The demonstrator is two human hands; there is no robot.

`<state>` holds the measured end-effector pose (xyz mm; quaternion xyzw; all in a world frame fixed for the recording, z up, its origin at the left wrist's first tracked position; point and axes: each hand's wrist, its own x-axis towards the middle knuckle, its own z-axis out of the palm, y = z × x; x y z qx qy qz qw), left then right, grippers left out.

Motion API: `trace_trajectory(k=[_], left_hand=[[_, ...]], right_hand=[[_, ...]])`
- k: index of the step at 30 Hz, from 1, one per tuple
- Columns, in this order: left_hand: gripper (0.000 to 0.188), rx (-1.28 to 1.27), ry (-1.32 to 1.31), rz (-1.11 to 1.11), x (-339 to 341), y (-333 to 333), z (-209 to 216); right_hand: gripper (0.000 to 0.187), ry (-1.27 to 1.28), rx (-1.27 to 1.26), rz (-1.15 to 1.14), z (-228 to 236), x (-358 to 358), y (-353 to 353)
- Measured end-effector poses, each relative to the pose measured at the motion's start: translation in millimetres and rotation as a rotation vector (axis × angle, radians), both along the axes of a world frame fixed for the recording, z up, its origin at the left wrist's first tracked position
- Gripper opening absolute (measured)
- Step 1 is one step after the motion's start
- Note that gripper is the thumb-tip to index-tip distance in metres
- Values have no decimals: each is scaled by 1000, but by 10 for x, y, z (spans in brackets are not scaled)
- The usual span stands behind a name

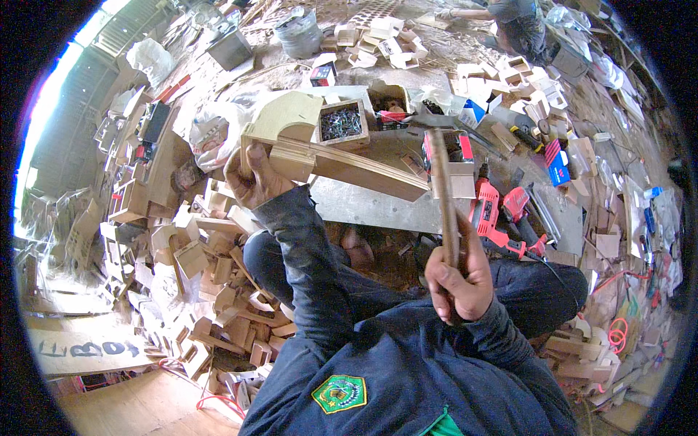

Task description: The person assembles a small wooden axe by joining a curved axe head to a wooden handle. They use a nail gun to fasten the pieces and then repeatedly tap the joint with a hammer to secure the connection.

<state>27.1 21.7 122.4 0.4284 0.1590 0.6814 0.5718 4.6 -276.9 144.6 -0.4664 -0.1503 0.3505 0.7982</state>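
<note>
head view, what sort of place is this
Probably a woodworking shop: cut wooden pieces lie heaped beside the person, with a red power drill and a wooden tray of small metal fasteners.

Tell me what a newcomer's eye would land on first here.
Probably the pale wooden piece held out in the left hand, and the long brown stick gripped in the right hand. Next, likely the bright red drill lying beyond the right hand, and the jumbled heap of wood at the person's left.
</note>
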Motion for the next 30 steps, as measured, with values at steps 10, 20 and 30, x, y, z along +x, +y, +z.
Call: trace_trajectory(k=[10,20,30], left_hand=[[43,-1,122,117,-88,-322,54],[38,-124,-115,-148,-18,-203,-231],[41,-108,-107,-47,35,-309,-276]], right_hand=[[69,252,38,-20,-7,-11,164],[64,284,42,207,3,24,87],[45,105,-196,181,70,-52,174]])
